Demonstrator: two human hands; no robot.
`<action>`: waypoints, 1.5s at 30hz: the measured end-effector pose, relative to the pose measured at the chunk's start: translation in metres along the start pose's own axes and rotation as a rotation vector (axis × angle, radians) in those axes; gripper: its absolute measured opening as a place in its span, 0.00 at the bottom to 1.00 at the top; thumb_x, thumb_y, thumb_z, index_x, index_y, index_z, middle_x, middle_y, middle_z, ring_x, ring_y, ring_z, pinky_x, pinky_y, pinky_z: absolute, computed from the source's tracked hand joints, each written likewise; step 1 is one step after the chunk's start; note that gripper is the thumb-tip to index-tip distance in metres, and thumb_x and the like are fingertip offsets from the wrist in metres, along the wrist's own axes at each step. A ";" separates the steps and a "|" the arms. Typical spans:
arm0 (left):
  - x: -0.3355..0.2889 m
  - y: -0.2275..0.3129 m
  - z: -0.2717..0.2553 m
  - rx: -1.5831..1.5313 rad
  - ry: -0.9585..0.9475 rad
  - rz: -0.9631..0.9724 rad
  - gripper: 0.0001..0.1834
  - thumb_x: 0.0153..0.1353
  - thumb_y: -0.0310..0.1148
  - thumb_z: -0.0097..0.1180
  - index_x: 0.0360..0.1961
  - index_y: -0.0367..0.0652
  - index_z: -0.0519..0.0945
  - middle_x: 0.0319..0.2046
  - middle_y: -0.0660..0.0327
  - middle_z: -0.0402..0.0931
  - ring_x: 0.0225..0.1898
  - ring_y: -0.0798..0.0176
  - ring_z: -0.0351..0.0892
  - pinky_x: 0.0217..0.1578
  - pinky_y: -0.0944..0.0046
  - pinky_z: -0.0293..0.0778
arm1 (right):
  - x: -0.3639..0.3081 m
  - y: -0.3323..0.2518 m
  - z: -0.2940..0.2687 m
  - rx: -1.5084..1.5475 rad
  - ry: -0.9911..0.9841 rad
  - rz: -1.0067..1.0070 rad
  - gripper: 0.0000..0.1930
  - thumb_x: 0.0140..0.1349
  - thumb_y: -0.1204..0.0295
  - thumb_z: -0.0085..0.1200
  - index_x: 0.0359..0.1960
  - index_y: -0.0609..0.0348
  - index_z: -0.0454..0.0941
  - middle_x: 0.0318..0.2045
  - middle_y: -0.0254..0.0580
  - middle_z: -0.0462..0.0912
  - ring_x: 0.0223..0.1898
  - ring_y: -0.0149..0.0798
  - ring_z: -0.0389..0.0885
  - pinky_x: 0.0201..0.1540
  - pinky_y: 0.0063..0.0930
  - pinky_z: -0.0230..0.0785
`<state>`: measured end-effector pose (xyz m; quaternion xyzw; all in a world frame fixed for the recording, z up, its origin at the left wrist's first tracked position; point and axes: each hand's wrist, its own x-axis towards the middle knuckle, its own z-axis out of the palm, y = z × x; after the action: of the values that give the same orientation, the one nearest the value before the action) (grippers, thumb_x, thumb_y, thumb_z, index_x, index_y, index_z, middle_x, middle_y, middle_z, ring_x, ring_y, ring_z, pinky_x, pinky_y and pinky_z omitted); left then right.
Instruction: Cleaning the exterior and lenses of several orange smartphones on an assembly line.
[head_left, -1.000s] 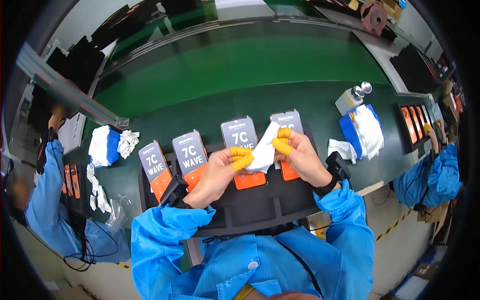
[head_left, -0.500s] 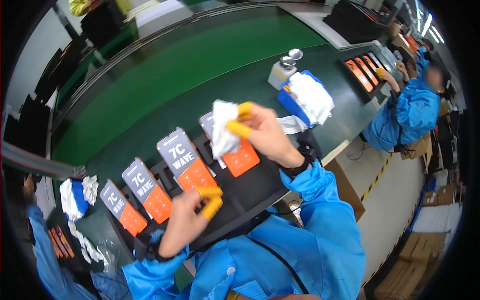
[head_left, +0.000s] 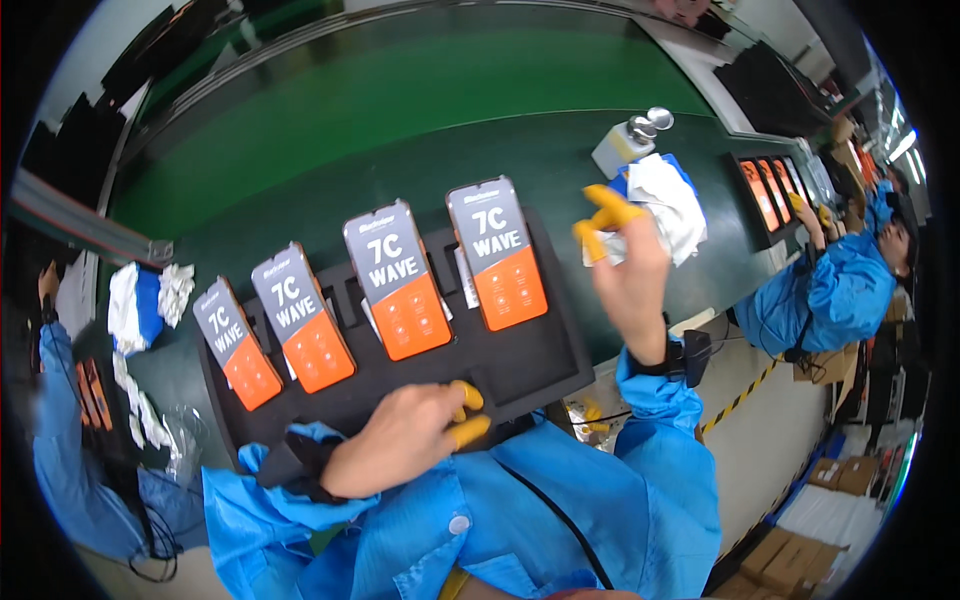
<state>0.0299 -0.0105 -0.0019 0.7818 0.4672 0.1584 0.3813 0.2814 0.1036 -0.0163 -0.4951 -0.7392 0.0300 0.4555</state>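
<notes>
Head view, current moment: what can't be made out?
All in the head view:
Blue box at right: mostly covered by white cloths.
Left hand: palm hidden behind its back.
Four phones: undersides hidden by their upper faces.
Far-left co-worker: partly cut off by the dark rim.

Large white lettering [head_left: 397, 262] is running over two lines on the grey upper part of each of four smartphones [head_left: 410, 325], which are lying in a row from the centre toward nine o'clock. A smaller white line [head_left: 484, 196] is standing at each one's twelve-o'clock end. Small white icons [head_left: 512, 290] are dotting the orange lower parts, their captions too fine to read.
</notes>
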 end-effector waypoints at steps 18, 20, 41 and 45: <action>0.018 -0.027 -0.037 0.169 0.607 -0.289 0.26 0.57 0.30 0.54 0.56 0.37 0.63 0.29 0.40 0.76 0.28 0.37 0.78 0.28 0.46 0.74 | 0.000 -0.019 -0.011 0.181 -0.426 0.343 0.19 0.53 0.76 0.54 0.48 0.70 0.74 0.23 0.51 0.80 0.25 0.44 0.82 0.29 0.34 0.73; -0.004 -0.062 -0.041 0.130 0.618 -0.093 0.24 0.63 0.27 0.49 0.59 0.36 0.61 0.31 0.47 0.79 0.25 0.55 0.80 0.26 0.61 0.73 | -0.003 0.010 -0.010 0.328 -0.477 0.405 0.19 0.55 0.78 0.51 0.50 0.68 0.74 0.28 0.55 0.81 0.29 0.43 0.83 0.33 0.33 0.73; 0.004 -0.093 -0.007 -0.052 0.681 -0.197 0.28 0.67 0.23 0.45 0.67 0.36 0.55 0.27 0.63 0.68 0.27 0.70 0.68 0.29 0.70 0.66 | -0.021 -0.020 0.074 -0.103 -0.219 -0.001 0.10 0.46 0.83 0.50 0.33 0.73 0.72 0.32 0.59 0.75 0.39 0.56 0.75 0.39 0.41 0.73; 0.014 -0.093 -0.002 0.377 0.749 0.125 0.29 0.62 0.22 0.51 0.64 0.34 0.61 0.31 0.49 0.75 0.29 0.53 0.74 0.30 0.59 0.70 | -0.001 -0.035 0.041 -0.246 -0.315 -0.076 0.11 0.45 0.79 0.53 0.34 0.66 0.74 0.34 0.53 0.75 0.41 0.57 0.72 0.45 0.44 0.69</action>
<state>-0.0209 0.0274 -0.0714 0.7531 0.5461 0.3661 0.0254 0.2282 0.1019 -0.0230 -0.5079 -0.8176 -0.0007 0.2711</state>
